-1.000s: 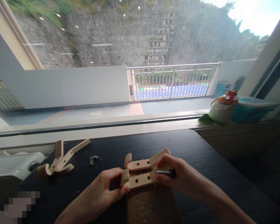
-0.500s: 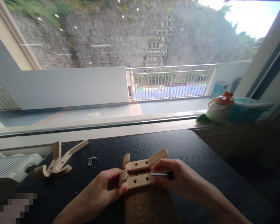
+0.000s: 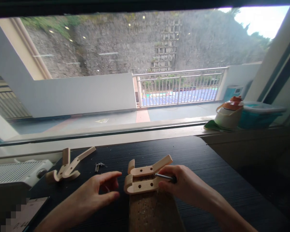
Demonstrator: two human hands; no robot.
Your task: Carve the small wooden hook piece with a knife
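Observation:
Two curved wooden hook pieces (image 3: 145, 177) with screw holes lie side by side on a brown cork-like board (image 3: 153, 212) on the dark table. My right hand (image 3: 181, 187) is closed on a small dark-handled screwdriver (image 3: 165, 177), its shaft lying between the two pieces, fingers also touching the nearer piece. My left hand (image 3: 96, 193) hovers just left of the pieces, fingers apart, holding nothing.
More wooden hook pieces (image 3: 69, 166) lie at the table's left, with several small screws (image 3: 99, 166) beside them. A white radiator (image 3: 14, 172) sits at far left. On the window ledge stand a white bucket (image 3: 229, 114) and a teal tub (image 3: 258, 116).
My left hand has let go of the nearer wooden piece and drawn back to the left, fingers opening. The right hand stays on the screwdriver. The view has tilted down slightly.

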